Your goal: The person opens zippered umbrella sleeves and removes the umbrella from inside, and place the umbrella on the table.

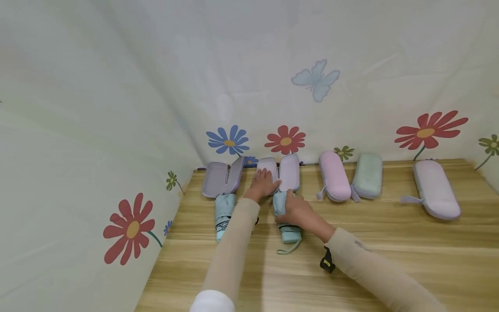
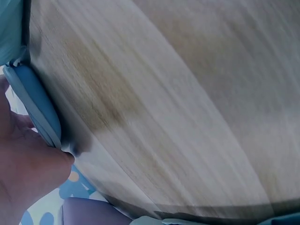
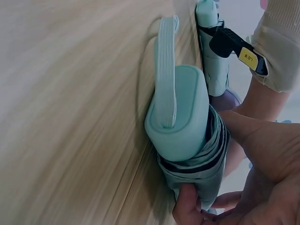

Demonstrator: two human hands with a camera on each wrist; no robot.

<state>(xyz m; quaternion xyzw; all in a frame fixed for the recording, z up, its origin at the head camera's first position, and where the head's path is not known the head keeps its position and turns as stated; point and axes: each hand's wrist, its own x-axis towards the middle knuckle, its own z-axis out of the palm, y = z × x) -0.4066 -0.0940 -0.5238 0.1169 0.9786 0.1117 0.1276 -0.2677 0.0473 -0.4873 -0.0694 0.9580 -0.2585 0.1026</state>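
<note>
Right hand (image 1: 299, 211) grips a folded compact umbrella (image 3: 177, 140), thumb and fingers curled round the furled canopy. The umbrella lies on the wood-grain table (image 1: 292, 286), handle and looped wrist strap toward the person, top end at the near edge of an open hard case (image 1: 289, 173). The right forearm slants inward from the lower right; a black wrist device (image 1: 328, 261) sits at the cuff.

Left hand (image 1: 263, 186) rests palm down on the left half of this case, fingers extended forward, thumb toward the hinge line; its forearm rises from the bottom edge.

Left of that forearm, a second compact umbrella (image 1: 225, 207) lies before a second open case (image 1: 215, 178).

Three closed cases stand to the right: pink (image 1: 335, 175), green (image 1: 369, 174) and pale lilac (image 1: 437, 188). Behind them hangs a flower-printed sheet (image 1: 249, 56).
</note>
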